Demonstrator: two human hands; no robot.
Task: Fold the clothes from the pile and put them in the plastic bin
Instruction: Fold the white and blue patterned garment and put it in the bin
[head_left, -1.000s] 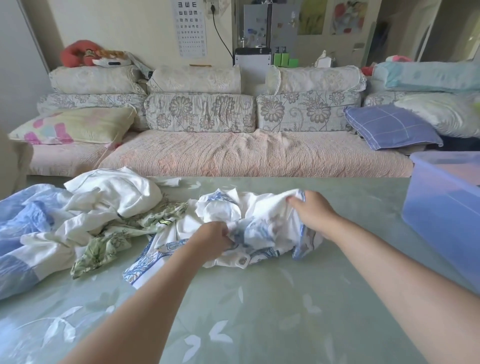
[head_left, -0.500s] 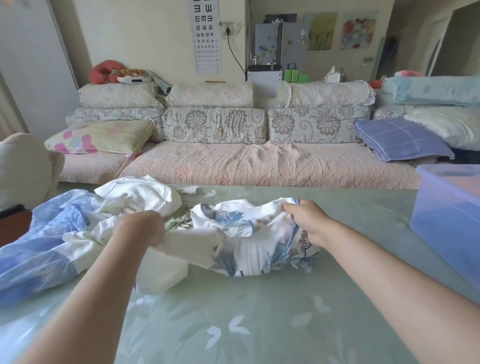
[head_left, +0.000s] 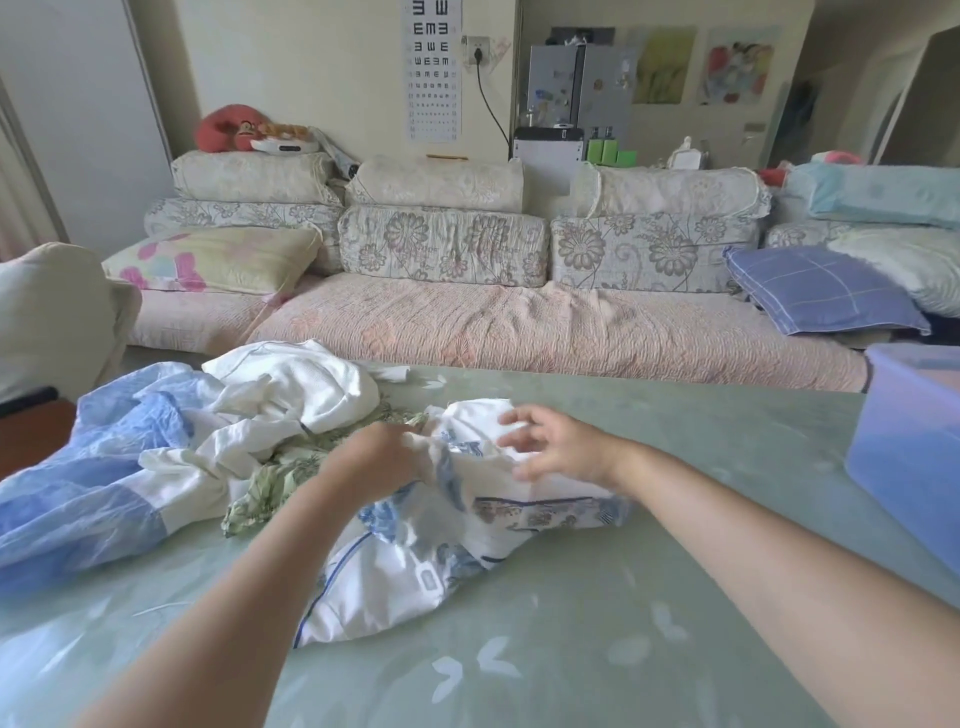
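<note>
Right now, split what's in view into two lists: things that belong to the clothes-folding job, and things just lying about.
Job: blue-print white garment, gripped by the left hand, right hand open over it; pile of clothes; plastic bin; table.
Lying about: sofa; checked pillow; red plush toy; eye chart.

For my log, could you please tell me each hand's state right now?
Left hand: grips the blue-printed white garment.
Right hand: open, fingers spread over the same garment.
</note>
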